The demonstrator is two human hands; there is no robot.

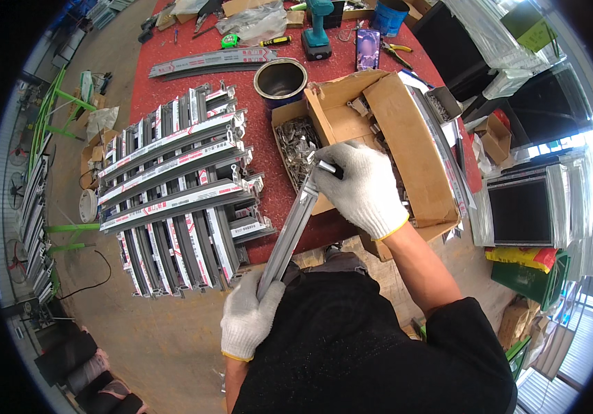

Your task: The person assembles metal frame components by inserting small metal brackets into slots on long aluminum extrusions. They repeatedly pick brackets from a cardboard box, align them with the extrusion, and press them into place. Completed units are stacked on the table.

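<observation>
My left hand (pixel 251 314), in a white knit glove with a yellow cuff, is closed round the near end of a grey metal profile bar (pixel 288 238). The bar slants up and away to the right, in front of my body. At its far end my gloved right hand (pixel 360 181) is closed, with a small shiny metal fitting (pixel 326 166) poking out between thumb and fingers. Whether these fingers also grip the bar cannot be made out. Just beyond lies a small carton of metal fittings (pixel 298 143). To the left, similar profile bars (pixel 172 169) are stacked crosswise.
On the red table (pixel 258 114) stand an opened cardboard box (pixel 407 148), a dark round tin (pixel 280 79), a teal cordless drill (pixel 318 31), a phone (pixel 367 50), pliers (pixel 399 52) and a green tape measure (pixel 230 41). Wrapped panels (pixel 524 207) lean at the right.
</observation>
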